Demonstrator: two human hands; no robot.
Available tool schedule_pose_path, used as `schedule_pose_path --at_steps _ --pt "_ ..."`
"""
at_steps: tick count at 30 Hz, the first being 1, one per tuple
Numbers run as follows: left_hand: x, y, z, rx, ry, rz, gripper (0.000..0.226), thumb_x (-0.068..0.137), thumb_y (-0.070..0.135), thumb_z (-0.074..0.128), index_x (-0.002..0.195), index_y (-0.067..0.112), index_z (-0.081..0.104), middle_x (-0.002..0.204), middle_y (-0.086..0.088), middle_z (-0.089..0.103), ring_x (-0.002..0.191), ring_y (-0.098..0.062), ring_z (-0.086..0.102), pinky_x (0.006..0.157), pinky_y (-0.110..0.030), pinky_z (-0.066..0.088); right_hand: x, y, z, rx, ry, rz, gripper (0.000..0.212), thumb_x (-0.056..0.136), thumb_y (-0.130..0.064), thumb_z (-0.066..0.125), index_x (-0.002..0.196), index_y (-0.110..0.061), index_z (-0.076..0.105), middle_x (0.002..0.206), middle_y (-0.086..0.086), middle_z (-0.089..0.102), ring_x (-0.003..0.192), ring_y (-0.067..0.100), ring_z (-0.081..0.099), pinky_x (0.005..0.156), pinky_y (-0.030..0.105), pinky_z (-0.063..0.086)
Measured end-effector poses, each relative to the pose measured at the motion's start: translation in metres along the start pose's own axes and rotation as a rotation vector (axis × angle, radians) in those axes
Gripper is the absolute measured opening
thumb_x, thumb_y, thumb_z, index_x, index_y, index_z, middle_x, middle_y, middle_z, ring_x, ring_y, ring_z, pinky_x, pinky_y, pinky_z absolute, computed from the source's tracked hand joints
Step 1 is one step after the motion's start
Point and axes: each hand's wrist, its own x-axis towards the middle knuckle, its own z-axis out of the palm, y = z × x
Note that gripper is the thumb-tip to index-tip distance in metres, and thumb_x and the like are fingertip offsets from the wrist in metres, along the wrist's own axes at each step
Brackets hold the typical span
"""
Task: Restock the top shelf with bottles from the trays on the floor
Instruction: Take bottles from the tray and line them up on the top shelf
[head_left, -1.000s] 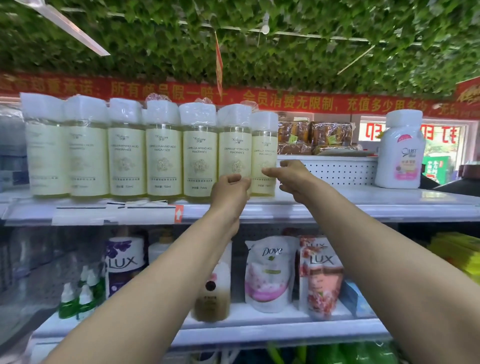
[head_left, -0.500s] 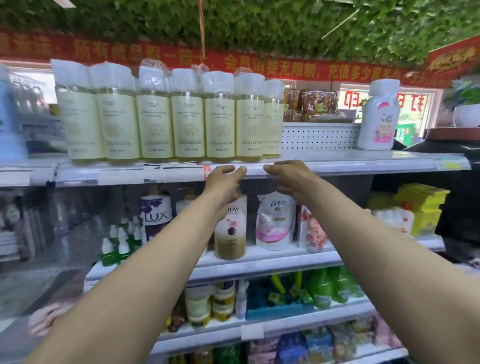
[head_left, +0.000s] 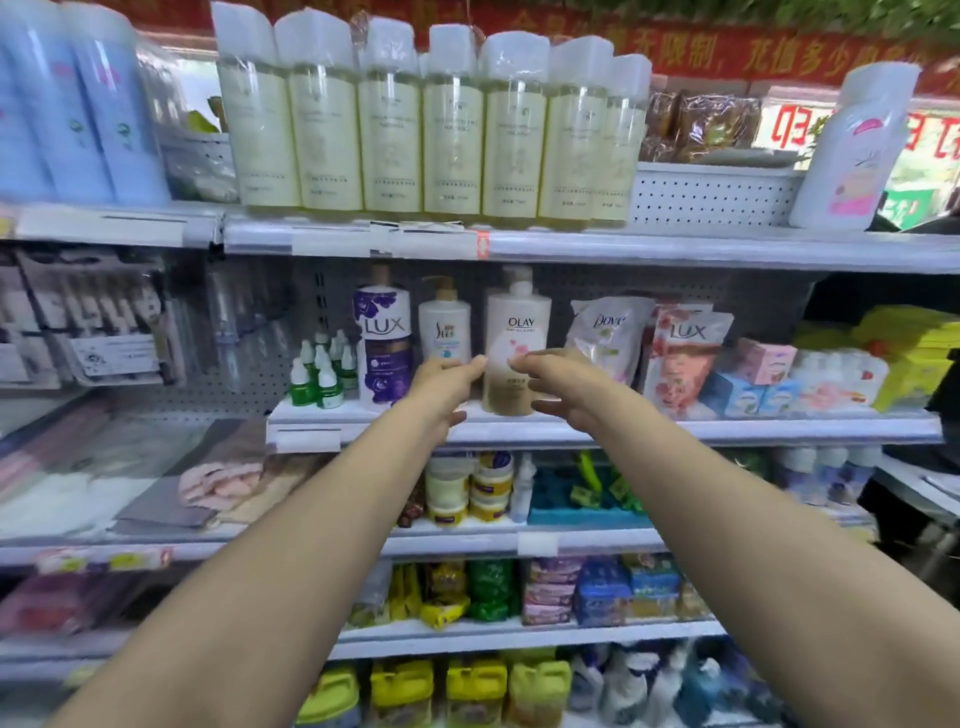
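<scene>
Several pale yellow bottles with white caps stand in a tight row on the top shelf. A single white bottle with a pink label stands at the shelf's right end. My left hand and my right hand hang in the air well below that shelf, in front of the second shelf. Both hold nothing, with loosely bent fingers. Between the two hands shows a white Olay pump bottle. No floor trays are in view.
Light blue bottles fill the top shelf's left part. A white perforated basket with wrapped packs sits behind the open stretch of top shelf. The second shelf carries Lux and Dove packs; lower shelves hold jars, pouches and yellow jugs.
Both hands have let go of the rightmost yellow bottle and dropped from the top shelf to the second shelf's height. The view has tilted down, showing lower shelves.
</scene>
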Motion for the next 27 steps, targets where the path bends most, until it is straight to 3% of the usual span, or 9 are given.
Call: schedule_pose_path --at_steps 3,7,12,16,19,21,24,27 --pt "0.0 -0.019 -0.007 -0.012 0.058 -0.021 0.046 0.093 0.035 0.069 0.131 0.013 0.056 0.123 -0.006 0.058 0.111 -0.022 0.056 0.089 -0.038 0.05 0.003 0.014 0.012 0.015 -0.075 0.025 0.039 0.088 -0.026 0.074 0.121 -0.01 0.064 0.116 0.011 0.068 0.099 0.02 0.062 0.079 0.033 0.05" --pt "-0.003 -0.04 -0.011 -0.036 0.147 -0.072 0.047 0.094 0.035 0.069 0.132 0.013 0.056 0.123 -0.006 0.056 0.109 -0.024 0.056 0.09 -0.038 0.048 0.007 0.026 0.018 -0.018 -0.159 0.051 0.047 0.086 -0.029 0.076 0.129 -0.015 0.062 0.13 0.004 0.063 0.12 0.017 0.058 0.084 0.033 0.049" --pt "-0.006 -0.058 -0.011 -0.099 0.23 -0.115 0.018 0.094 0.036 0.068 0.095 0.019 0.06 0.115 -0.008 0.059 0.105 -0.024 0.056 0.078 -0.032 0.046 0.013 0.034 0.019 -0.066 -0.235 0.047 0.047 0.09 -0.026 0.073 0.133 -0.012 0.058 0.14 0.0 0.055 0.129 0.018 0.049 0.089 0.036 0.049" --pt "-0.013 -0.069 -0.014 -0.104 0.276 -0.136 0.05 0.093 0.039 0.069 0.134 0.014 0.055 0.136 -0.01 0.057 0.125 -0.028 0.054 0.1 -0.039 0.047 0.023 0.042 0.025 -0.073 -0.302 0.06 0.051 0.09 -0.026 0.073 0.136 -0.01 0.055 0.143 0.003 0.053 0.13 0.021 0.048 0.099 0.041 0.048" --pt "-0.014 -0.071 -0.023 -0.122 0.328 -0.132 0.053 0.091 0.038 0.071 0.135 0.012 0.054 0.138 -0.011 0.056 0.125 -0.03 0.054 0.105 -0.046 0.048 0.024 0.048 0.037 -0.062 -0.312 0.064 0.056 0.088 -0.024 0.075 0.137 -0.006 0.054 0.142 0.006 0.054 0.128 0.024 0.051 0.092 0.04 0.048" --pt "-0.016 -0.07 -0.027 -0.127 0.345 -0.12 0.052 0.092 0.036 0.071 0.134 0.012 0.054 0.138 -0.013 0.056 0.122 -0.028 0.054 0.1 -0.041 0.05 0.026 0.053 0.045 -0.049 -0.334 0.067 0.059 0.087 -0.024 0.076 0.139 -0.005 0.053 0.143 0.008 0.054 0.129 0.025 0.051 0.095 0.042 0.049" --pt "-0.015 -0.071 -0.034 -0.118 0.352 -0.126 0.044 0.096 0.032 0.067 0.132 0.011 0.053 0.132 -0.009 0.057 0.109 -0.021 0.054 0.078 -0.029 0.047 0.027 0.059 0.059 -0.034 -0.361 0.08 0.058 0.087 -0.023 0.076 0.138 -0.007 0.054 0.142 0.008 0.055 0.128 0.025 0.052 0.102 0.044 0.049" --pt "-0.013 -0.076 -0.044 -0.115 0.35 -0.13 0.029 0.098 0.027 0.065 0.122 0.013 0.056 0.119 -0.007 0.059 0.088 -0.014 0.054 0.06 -0.023 0.043 0.029 0.066 0.074 -0.04 -0.37 0.081 0.058 0.087 -0.023 0.076 0.138 -0.007 0.054 0.139 0.008 0.055 0.125 0.024 0.053 0.1 0.041 0.049"
